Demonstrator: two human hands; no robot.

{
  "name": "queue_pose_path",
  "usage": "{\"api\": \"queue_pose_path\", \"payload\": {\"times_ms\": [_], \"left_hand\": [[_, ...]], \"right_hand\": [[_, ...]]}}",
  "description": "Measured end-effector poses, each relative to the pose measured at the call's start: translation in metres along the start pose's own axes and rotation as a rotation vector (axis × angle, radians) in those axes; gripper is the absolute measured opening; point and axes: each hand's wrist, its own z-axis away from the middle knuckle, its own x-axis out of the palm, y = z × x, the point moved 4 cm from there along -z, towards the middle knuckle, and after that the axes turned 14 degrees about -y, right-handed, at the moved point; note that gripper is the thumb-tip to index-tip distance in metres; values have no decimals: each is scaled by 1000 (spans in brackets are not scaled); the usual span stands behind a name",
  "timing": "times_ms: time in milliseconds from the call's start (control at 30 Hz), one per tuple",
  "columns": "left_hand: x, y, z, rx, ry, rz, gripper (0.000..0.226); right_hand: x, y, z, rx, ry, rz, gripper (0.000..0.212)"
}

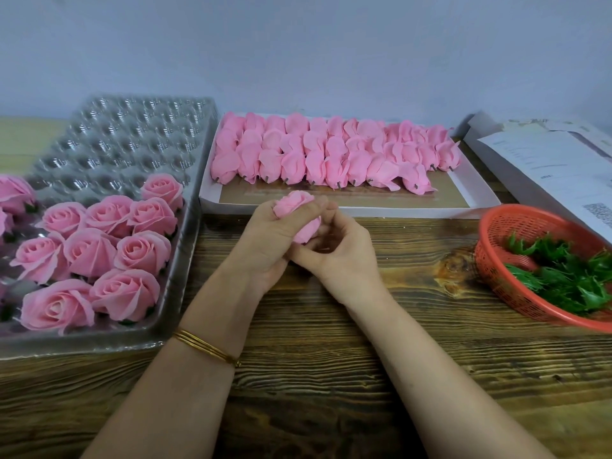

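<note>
Here, a worker's left hand [266, 241] and right hand [342, 258] curl their fingers round a pink artificial rose [293, 205], apparently shaping it, green calyxes [563, 279] kept handy in a red basket [489, 260].

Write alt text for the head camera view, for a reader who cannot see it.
The left hand and right hand hold a pink rose above a wooden table. To the left a clear tray holds finished roses; behind, a white box holds rows of loose pink blooms, and a red basket of green leaves stands right.
</note>
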Motion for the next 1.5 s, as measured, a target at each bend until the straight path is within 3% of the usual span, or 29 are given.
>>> {"api": "queue_pose_path", "payload": {"times_ms": [167, 333, 433, 633, 733, 833, 933, 1067, 1233, 1300, 1500], "left_hand": [[3, 0, 0, 22, 56, -15, 14], [0, -1, -1, 25, 5, -5, 13], [-2, -1, -1, 23, -36, 2, 19], [-3, 1, 0, 3, -128, 0, 3], [-3, 1, 1, -2, -96, -24, 21], [0, -1, 1, 2, -38, -51, 46], [3, -3, 0, 3, 3, -79, 9], [2, -3, 0, 27, 42, -109, 7], [2, -1, 0, 44, -14, -79, 21], [1, 1, 1, 39, -45, -68, 17], [0, 3, 1, 28, -67, -99, 12]], "right_hand": [[2, -1, 1, -75, 99, 141, 32], [1, -3, 1, -101, 61, 148, 25], [1, -6, 1, -100, 3, 81, 24], [1, -7, 0, -49, -156, -183, 31], [0, -7, 0, -22, -165, -183, 26], [0, -7, 0, -33, -114, -21, 28], [0, -4, 2, -52, 42, 143, 40], [0, -2, 4, -76, 128, 221, 37], [1, -8, 2, -154, 31, 91, 26], [1, -8, 2, -154, -48, -4, 29], [1, -4, 1, -51, -130, -225, 12]]}}
